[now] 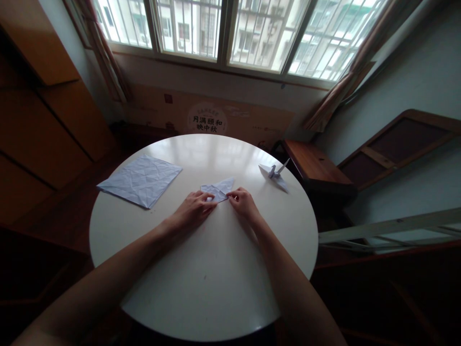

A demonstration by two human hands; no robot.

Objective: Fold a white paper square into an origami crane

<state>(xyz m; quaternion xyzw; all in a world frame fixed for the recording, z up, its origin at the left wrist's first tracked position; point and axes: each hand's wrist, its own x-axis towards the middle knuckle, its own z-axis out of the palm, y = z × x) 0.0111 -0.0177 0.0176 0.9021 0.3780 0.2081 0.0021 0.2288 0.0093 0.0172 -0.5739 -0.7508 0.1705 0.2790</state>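
Observation:
A partly folded piece of white paper (219,188) lies on the round white table (205,269), with a pointed flap reaching to the upper right. My left hand (196,205) grips its left and near edge, thumb on top. At its right corner, the fingers of my right hand (242,199) pinch the paper. Off to the right stands a finished paper crane (275,174) with spread wings, touched by neither hand. On the left side of the table rest creased square paper sheets (142,180), seemingly stacked.
Beyond the table are a barred window (194,29) and a printed cardboard panel (245,113) against the wall. A wooden stool or small table (317,161) stands at the right, close to the table's edge. Wooden cabinets (54,115) are at the left.

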